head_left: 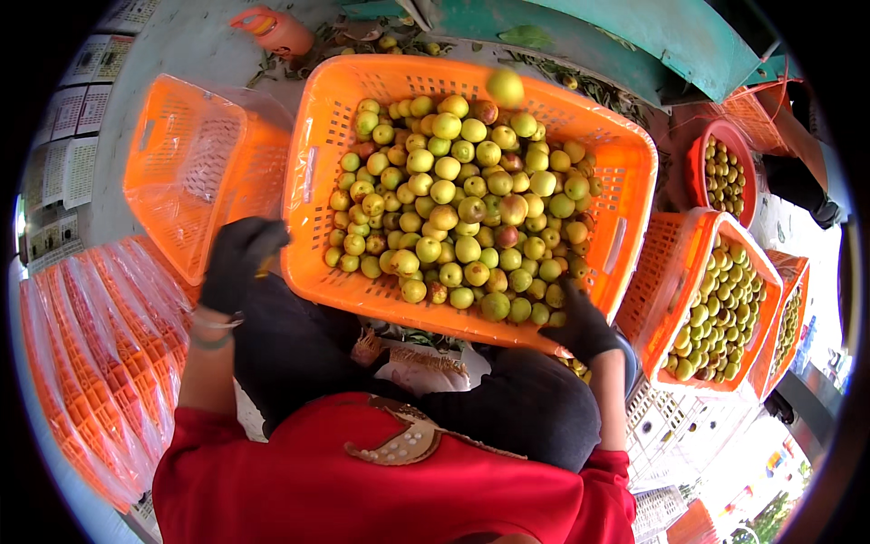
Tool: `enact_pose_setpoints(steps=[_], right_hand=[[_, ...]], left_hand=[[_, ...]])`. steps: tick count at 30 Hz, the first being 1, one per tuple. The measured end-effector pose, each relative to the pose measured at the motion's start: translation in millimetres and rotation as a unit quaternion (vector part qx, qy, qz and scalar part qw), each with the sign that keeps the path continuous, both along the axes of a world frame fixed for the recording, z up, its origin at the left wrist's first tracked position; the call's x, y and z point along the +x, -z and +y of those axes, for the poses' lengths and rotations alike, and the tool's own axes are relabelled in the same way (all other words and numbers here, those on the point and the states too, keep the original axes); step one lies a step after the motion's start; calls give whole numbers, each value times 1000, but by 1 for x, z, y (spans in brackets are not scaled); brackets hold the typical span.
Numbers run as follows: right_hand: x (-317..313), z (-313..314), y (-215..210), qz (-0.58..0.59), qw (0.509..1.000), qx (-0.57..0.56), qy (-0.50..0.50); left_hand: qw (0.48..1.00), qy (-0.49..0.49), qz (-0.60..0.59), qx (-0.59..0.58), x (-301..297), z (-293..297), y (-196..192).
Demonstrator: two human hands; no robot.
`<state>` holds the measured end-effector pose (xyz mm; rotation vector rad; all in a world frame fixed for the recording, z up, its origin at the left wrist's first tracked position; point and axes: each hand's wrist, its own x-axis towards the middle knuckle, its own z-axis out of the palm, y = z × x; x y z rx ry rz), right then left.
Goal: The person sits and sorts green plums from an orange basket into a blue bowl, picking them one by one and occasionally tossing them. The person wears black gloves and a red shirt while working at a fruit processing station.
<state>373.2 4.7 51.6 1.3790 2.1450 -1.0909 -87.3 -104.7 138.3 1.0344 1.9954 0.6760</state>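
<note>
A large orange plastic crate (pixel 313 118) sits in front of me, holding a heap of yellow-green jujubes (pixel 444 190), some with reddish-brown patches. One blurred jujube (pixel 505 87) shows over the crate's far wall and appears to be in the air. Just outside the left wall, my left hand (pixel 243 263) in a black glove is curled, with a small yellowish bit showing between thumb and fingers. My right hand (pixel 584 322), also gloved in black, reaches over the near right corner. Its thumb and fingers are apart at the fruit, with the fingertips partly hidden.
A plastic-lined orange crate (pixel 195 172) stands at the left, above stacked orange crates (pixel 100 354). At the right are a jujube-filled crate (pixel 648 299) and a red tub (pixel 696 172). An orange canister (pixel 276 32) and green metal structure (pixel 625 41) lie beyond. Another person's arm (pixel 802 136) shows far right.
</note>
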Motion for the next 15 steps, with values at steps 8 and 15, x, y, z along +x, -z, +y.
enact_pose_setpoints(steps=[8,15], right_hand=[[-49,-19,77,219,960,43,167],[-80,20,67,398,878,-59,258]], left_hand=[[807,-244,-521,-134,18,57,79],[945,-72,-315,-42,25,60,82]])
